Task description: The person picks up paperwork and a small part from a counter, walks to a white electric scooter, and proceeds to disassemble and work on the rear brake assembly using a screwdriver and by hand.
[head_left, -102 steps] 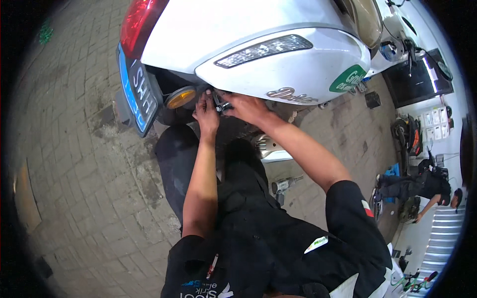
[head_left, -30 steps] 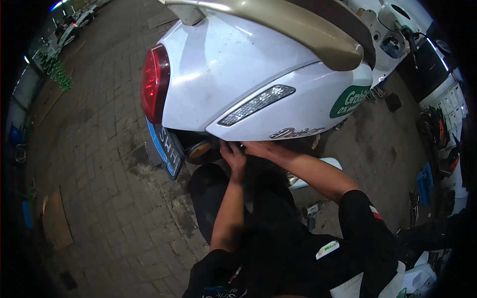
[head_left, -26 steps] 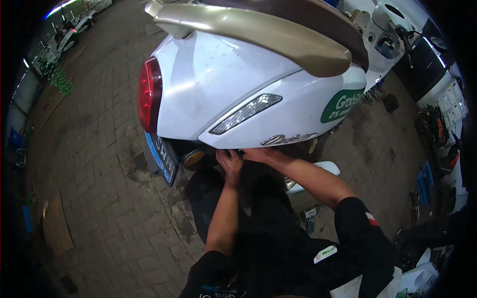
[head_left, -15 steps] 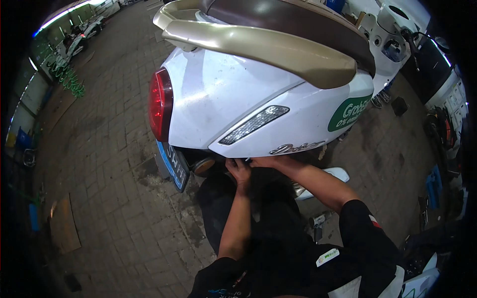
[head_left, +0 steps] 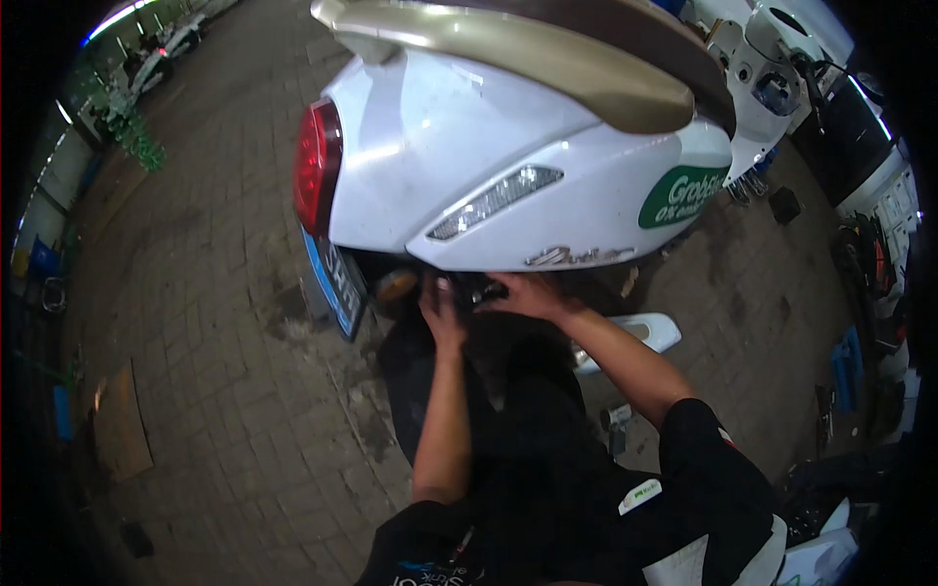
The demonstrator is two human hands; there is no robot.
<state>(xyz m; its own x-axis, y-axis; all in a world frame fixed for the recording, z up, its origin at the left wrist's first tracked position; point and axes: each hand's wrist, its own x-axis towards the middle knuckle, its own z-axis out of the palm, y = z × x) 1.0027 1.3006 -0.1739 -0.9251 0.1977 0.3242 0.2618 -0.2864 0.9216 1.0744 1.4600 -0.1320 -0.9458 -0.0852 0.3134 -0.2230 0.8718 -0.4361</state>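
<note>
A person in a black shirt [head_left: 576, 508] works beneath the tail of a white scooter [head_left: 420, 156], left hand [head_left: 442, 311] and right hand [head_left: 532, 296] raised to a dark part [head_left: 479, 291] under the lower edge of the side panel [head_left: 596, 210], just right of the amber turn signal [head_left: 396, 286]. The two hands are farther apart than half a second earlier, and more of the right hand shows below the panel, opening a view of the dark part between them. The shift suggests an adjusted hold, with attention fixed on the same spot. The right hand's fingers reach in toward the part, and the left hand's point upward beside it; whether either grips it, the view cannot tell.

The part's shape and fixings are lost in shadow, and the left fingertips blur into the dark. The license plate [head_left: 340, 288], below the red tail lamp [head_left: 318, 168], is turned sharply away. On the paved floor [head_left: 234, 391], the right forearm partly covers a loose white panel [head_left: 660, 332], while what looks like a power tool [head_left: 616, 418] shows only in part beside the shirt.
</note>
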